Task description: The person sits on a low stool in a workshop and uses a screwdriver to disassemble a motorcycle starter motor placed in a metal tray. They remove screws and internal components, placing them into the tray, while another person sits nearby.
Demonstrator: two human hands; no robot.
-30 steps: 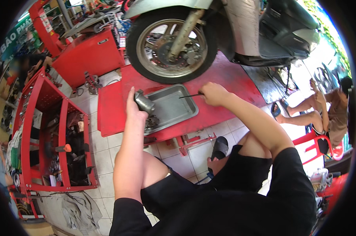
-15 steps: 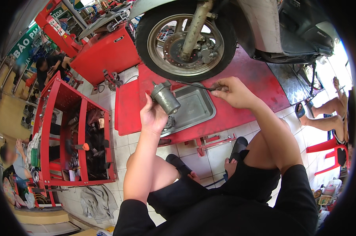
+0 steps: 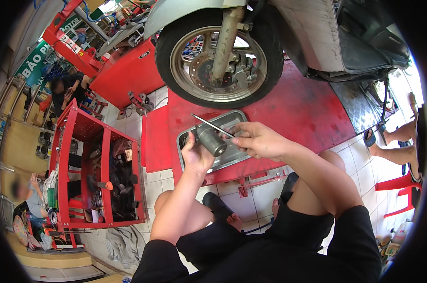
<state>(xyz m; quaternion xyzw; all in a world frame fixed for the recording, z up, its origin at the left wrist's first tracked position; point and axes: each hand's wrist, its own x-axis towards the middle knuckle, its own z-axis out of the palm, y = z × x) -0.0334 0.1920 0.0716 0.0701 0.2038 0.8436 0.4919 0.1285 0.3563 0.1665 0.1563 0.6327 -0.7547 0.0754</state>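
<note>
The left hand [image 3: 198,156] is wrapped around a cylindrical metal motor [image 3: 213,141], holding it tilted above the grey rectangular tray [image 3: 234,155]. The right hand [image 3: 259,140] pinches a slim metal rod [image 3: 205,120] between thumb and fingers. The rod crosses the motor; contact cannot be determined. The tray rests on the red platform [image 3: 310,106].

The red surface [image 3: 312,113] is viewed from near above by a head-worn fisheye camera, faced downward and forward.
</note>
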